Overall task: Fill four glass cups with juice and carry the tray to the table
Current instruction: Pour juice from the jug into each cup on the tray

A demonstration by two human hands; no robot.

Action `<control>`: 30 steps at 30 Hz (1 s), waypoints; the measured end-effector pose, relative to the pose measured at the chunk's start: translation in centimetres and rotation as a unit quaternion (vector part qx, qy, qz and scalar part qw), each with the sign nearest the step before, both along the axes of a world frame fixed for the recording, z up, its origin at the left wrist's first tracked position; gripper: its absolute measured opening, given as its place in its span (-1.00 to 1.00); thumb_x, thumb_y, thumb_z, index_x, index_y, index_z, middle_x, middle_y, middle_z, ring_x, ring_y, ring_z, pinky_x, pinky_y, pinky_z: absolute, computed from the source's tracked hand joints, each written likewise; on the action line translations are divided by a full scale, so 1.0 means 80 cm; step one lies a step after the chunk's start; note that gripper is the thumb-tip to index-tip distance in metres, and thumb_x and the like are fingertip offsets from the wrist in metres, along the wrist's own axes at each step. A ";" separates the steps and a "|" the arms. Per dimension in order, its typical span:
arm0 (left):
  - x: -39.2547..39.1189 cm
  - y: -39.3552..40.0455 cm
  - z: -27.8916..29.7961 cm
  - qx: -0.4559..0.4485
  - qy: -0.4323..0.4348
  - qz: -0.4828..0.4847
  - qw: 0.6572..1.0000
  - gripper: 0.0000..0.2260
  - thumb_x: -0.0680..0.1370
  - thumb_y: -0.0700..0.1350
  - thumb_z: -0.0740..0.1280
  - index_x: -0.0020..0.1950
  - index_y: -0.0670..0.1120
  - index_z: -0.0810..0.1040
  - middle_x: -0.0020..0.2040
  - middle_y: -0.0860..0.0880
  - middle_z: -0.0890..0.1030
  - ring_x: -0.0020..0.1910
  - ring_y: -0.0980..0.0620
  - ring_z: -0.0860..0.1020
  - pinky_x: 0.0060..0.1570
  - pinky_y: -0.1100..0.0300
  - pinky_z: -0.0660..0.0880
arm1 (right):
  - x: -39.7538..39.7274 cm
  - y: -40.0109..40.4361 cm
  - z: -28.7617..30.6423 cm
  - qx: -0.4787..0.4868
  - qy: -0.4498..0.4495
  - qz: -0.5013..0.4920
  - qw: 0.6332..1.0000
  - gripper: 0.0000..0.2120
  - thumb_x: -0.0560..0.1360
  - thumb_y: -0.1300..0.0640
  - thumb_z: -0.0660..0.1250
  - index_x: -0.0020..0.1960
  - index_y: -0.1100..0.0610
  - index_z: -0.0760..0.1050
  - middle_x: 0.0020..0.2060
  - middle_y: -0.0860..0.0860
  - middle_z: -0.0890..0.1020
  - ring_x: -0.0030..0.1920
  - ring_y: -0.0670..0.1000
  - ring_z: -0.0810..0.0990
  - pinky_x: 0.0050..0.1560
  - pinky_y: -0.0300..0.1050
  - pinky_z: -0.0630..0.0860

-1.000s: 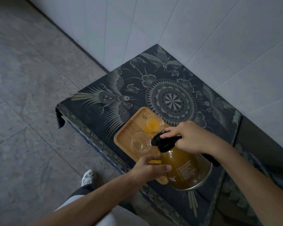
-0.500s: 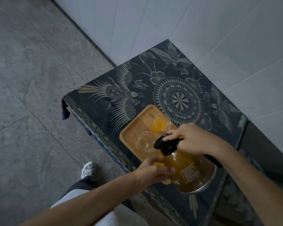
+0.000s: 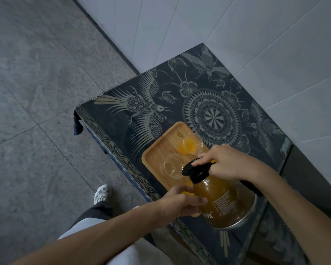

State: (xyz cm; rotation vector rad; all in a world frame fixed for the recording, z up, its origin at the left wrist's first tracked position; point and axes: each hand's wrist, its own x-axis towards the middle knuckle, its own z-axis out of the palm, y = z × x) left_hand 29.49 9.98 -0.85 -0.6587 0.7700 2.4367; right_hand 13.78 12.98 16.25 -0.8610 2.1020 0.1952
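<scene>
A wooden tray [image 3: 159, 150] lies on the dark patterned table [image 3: 210, 115]. At the tray's far end stands a glass cup [image 3: 191, 144] holding orange juice. Just in front of it is an empty glass cup [image 3: 172, 166]. My right hand [image 3: 226, 162] grips the black handle of a glass juice jug [image 3: 224, 204], which is tilted with its black lid beside the empty cup. At the tray's near end my left hand [image 3: 182, 202] is wrapped around a third cup [image 3: 187, 192]. That cup is mostly hidden, with only orange juice showing under my fingers.
The table stands in a corner against a white tiled wall [image 3: 237, 31]. Its left edge drops to a grey stone floor [image 3: 36, 92]. My shoe [image 3: 101, 194] and leg are just in front of that edge. A darker surface [image 3: 313, 188] adjoins the table on the right.
My head has shifted, so the table sits further right and lower in view. Both hands keep their hold, and the jug stays by the empty cup.
</scene>
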 end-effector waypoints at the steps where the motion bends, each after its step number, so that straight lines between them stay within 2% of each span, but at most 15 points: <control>1: 0.000 -0.001 -0.001 0.001 0.001 -0.001 1.000 -0.41 0.43 -0.17 0.61 0.40 -0.13 0.46 0.27 -0.16 0.72 0.24 -0.12 0.72 0.40 -0.02 0.57 | 0.000 -0.001 0.000 0.001 -0.001 0.000 1.000 -0.38 0.39 0.28 0.21 0.21 -0.35 0.60 0.38 -0.19 0.56 0.25 -0.01 0.59 0.22 0.02 0.58; 6: -0.004 -0.002 -0.004 0.001 0.012 -0.007 1.000 -0.34 0.42 -0.12 0.62 0.45 -0.13 0.45 0.30 -0.15 0.70 0.27 -0.12 0.70 0.44 -0.04 0.53 | -0.002 -0.006 -0.004 0.005 0.001 -0.001 1.000 -0.40 0.38 0.27 0.21 0.18 -0.35 0.61 0.35 -0.20 0.58 0.20 0.16 0.65 0.27 0.24 0.56; 9: -0.005 -0.003 -0.006 0.000 0.011 -0.008 1.000 -0.32 0.40 -0.10 0.63 0.46 -0.13 0.45 0.31 -0.15 0.70 0.28 -0.12 0.70 0.44 -0.03 0.53 | -0.003 -0.007 -0.007 0.005 0.001 -0.001 1.000 -0.41 0.38 0.26 0.22 0.15 -0.37 0.60 0.32 -0.19 0.61 0.22 0.22 0.63 0.28 0.31 0.53; 21: -0.011 -0.003 -0.012 0.014 -0.001 -0.014 1.000 -0.23 0.35 -0.09 0.67 0.49 -0.14 0.42 0.36 -0.18 0.66 0.29 -0.15 0.69 0.41 -0.04 0.56 | -0.008 -0.010 -0.011 0.018 -0.002 -0.017 1.000 -0.38 0.26 0.15 0.14 0.14 -0.39 0.59 0.28 -0.17 0.63 0.19 0.18 0.66 0.26 0.27 0.56; 30: -0.015 -0.007 -0.006 0.022 0.005 -0.025 0.999 -0.30 0.39 -0.10 0.64 0.46 -0.16 0.44 0.34 -0.17 0.68 0.29 -0.13 0.69 0.44 -0.04 0.53 | -0.013 -0.010 -0.012 0.029 0.004 -0.015 0.999 -0.37 0.24 0.15 0.14 0.13 -0.42 0.57 0.20 -0.16 0.68 0.19 0.20 0.66 0.25 0.28 0.57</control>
